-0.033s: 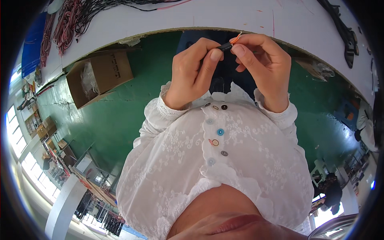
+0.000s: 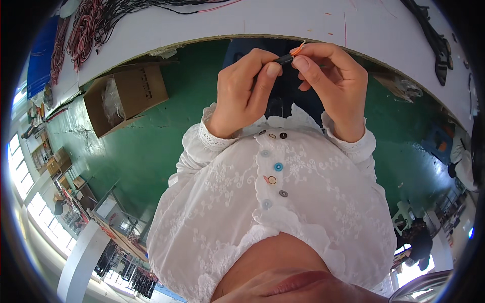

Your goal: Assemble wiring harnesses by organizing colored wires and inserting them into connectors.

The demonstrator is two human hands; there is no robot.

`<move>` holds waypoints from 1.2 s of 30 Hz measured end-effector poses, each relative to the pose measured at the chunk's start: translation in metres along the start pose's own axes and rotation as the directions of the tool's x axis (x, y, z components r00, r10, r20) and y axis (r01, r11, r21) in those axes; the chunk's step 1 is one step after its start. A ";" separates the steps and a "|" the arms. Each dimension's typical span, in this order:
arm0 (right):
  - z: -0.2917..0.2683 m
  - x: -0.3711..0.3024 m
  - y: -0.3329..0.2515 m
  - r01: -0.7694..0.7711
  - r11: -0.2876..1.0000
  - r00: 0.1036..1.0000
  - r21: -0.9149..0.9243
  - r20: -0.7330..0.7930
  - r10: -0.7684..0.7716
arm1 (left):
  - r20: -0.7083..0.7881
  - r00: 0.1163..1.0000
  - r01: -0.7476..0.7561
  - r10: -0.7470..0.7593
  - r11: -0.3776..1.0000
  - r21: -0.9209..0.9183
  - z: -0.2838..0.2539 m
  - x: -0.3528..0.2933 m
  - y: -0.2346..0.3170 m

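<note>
Holding up a short black tube (image 2: 285,59) in front of the body, between both hands, near the curved edge of the white counter (image 2: 283,22). Clamped on the tube with the left hand (image 2: 244,88), pinching with thumb and forefinger in a tight grip. Closed likewise with the right hand (image 2: 337,76), bringing thumb and forefinger together on the orange wires (image 2: 299,49) at the tube's right end, just beside the left fingertips. Cannot make out the tube's surface well enough to read any marking.

Printed in dark characters on the side of a brown carton (image 2: 141,90), too small and slanted to read with certainty; standing open on the green floor (image 2: 136,156) at left, with clear plastic (image 2: 112,98) inside. To the upper left on the counter, red-and-black wire bundles (image 2: 83,38), and just beside these, a spread of black cables (image 2: 118,17). Near the top, tiny orange scraps (image 2: 331,34) on the white surface. At upper right, a long black object (image 2: 429,35), of a kind hard to tell. Dressed in a white embroidered blouse (image 2: 227,187), with mixed buttons down the front, including a bright blue button (image 2: 278,166)
</note>
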State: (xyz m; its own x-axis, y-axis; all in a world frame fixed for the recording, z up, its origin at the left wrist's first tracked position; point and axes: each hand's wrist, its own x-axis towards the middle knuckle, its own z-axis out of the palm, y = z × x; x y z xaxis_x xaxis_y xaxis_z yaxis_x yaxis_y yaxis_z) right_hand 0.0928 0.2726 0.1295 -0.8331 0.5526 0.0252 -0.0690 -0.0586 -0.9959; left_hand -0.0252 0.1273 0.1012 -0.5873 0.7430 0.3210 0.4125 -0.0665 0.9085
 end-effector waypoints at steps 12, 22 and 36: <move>-0.021 0.006 -0.002 0.085 0.884 0.992 -0.460 0.123 -0.032 | 0.097 0.978 -0.208 0.185 0.896 0.392 0.006 0.000 -0.008; -0.018 0.012 0.012 0.403 0.655 0.910 -0.640 0.200 -0.364 | 0.120 0.991 -0.082 0.060 0.979 0.185 0.001 0.004 -0.012; -0.022 0.006 0.009 -0.008 0.980 0.995 -0.201 0.098 0.029 | 0.096 0.981 0.171 -0.166 0.984 -0.045 0.004 -0.001 -0.008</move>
State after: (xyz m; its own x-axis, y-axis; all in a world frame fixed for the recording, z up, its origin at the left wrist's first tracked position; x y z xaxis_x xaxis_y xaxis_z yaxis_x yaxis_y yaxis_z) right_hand 0.0989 0.2937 0.1183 -0.8847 0.4662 0.0051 0.0495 0.1048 -0.9933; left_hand -0.0255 0.1300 0.0926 -0.5784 0.8039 0.1386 0.2739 0.0313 0.9612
